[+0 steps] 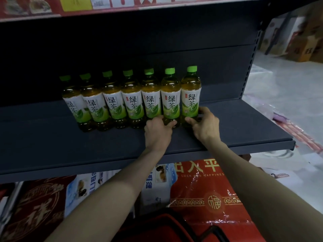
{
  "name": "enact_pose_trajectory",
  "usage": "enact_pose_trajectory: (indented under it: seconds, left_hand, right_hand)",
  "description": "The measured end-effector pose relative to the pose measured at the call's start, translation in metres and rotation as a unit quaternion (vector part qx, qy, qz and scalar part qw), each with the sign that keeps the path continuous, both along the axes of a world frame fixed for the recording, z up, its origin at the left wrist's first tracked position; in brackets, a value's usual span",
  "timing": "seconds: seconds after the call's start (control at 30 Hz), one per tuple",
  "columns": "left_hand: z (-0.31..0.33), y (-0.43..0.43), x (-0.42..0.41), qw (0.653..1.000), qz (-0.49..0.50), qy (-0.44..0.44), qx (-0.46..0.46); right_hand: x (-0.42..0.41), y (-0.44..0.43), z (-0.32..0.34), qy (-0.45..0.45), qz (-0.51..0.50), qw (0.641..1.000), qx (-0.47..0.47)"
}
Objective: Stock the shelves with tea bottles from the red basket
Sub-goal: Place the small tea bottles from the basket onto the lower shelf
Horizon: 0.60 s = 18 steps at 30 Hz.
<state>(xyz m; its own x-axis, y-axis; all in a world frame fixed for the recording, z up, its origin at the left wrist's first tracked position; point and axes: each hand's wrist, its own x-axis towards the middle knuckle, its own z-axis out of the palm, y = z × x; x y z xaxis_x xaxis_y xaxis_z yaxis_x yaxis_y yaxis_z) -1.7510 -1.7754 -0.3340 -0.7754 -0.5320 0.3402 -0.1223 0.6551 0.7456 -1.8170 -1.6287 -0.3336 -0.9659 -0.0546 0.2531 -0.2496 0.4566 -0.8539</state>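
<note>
Several green tea bottles with green caps stand upright in a row on the dark grey shelf (244, 130). My left hand (158, 130) grips the base of the second bottle from the right (170, 95). My right hand (204, 124) holds the base of the rightmost bottle (190, 91), thumb in front and fingers round its right side. The red basket (157, 226) with a black handle shows at the bottom edge, below my arms; what it holds is hidden.
The shelf has bare room to the right of the row and in front of it. Another shelf with price labels (104, 4) runs overhead. Red packaged goods (201, 189) lie under the shelf. Cardboard boxes (300, 41) stand on the floor at the far right.
</note>
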Motion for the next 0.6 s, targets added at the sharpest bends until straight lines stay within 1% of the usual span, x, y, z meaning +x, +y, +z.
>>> enact_pose_trajectory:
  seconds: [0.1,0.2,0.4,0.6]
  left_hand:
    - [0.0,-0.0009,0.0007,1.0,0.003,0.011,0.021]
    - [-0.0005,-0.0013,-0.0014,1.0,0.001,-0.001,0.03]
    - [-0.0028,0.0011,-0.0051,1.0,0.01,-0.021,-0.01]
    - [0.0025,0.0037,-0.0036,0.997,0.014,-0.065,-0.041]
  right_hand:
    - [0.0002,0.0007,-0.0017,0.008,0.004,1.0,0.005]
    - [0.0001,0.0006,-0.0025,0.007,0.002,1.0,0.011]
    - [0.0029,-0.0037,-0.0011,-0.012,-0.01,0.999,0.033]
    - [0.0083,-0.0071,0.0052,-0.034,-0.012,0.997,0.065]
